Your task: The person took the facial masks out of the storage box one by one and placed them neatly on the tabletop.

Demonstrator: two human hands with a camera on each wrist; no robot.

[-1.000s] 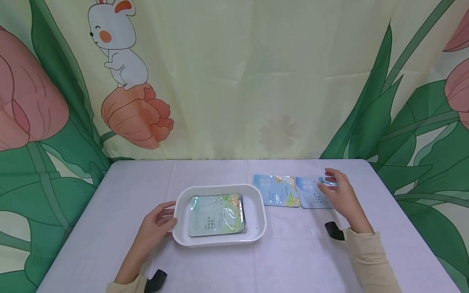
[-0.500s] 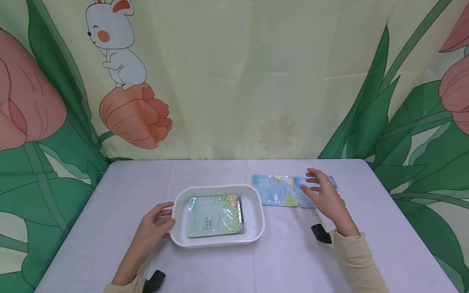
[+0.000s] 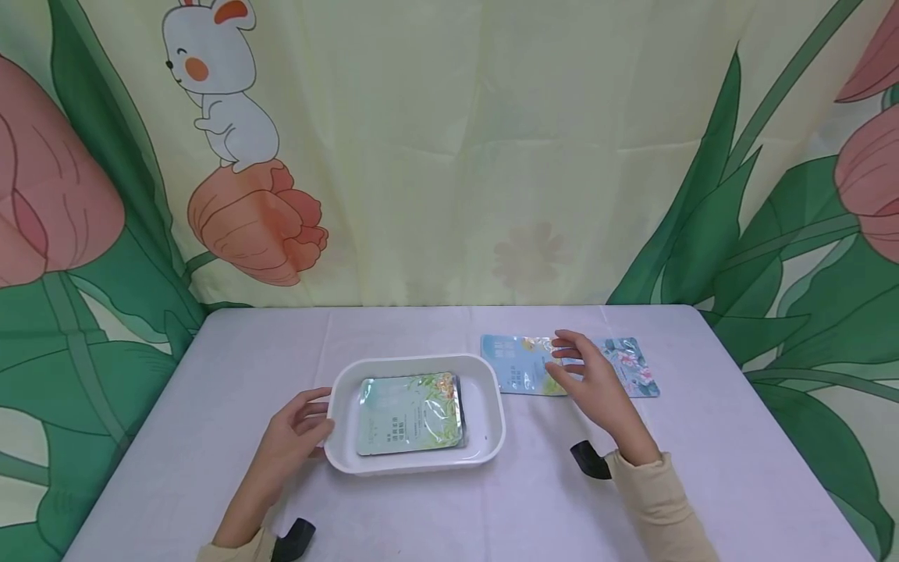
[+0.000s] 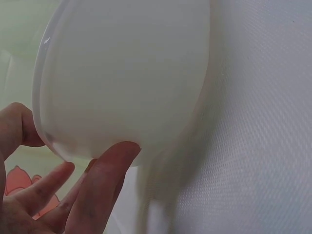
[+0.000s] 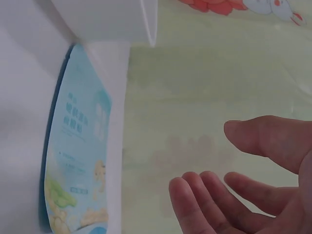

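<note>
A white plastic tray stands mid-table with a flat green foil sachet lying inside, a darker edge showing under its right side. My left hand touches the tray's left end from outside; in the left wrist view the thumb lies against the outer wall and other fingertips meet the rim. To the right of the tray lie two flat foil sachets, a blue one and one with a pink floral end. My right hand, fingers loosely spread and holding nothing, hovers over where they meet, partly hiding both.
A white cloth covers the table, whose back edge meets a curtain printed with tulips and a rabbit. Black wrist mounts show on both forearms.
My right hand has moved left, from the floral sachet's right end toward the blue sachet, uncovering the floral end. The left hand and tray hold their places.
</note>
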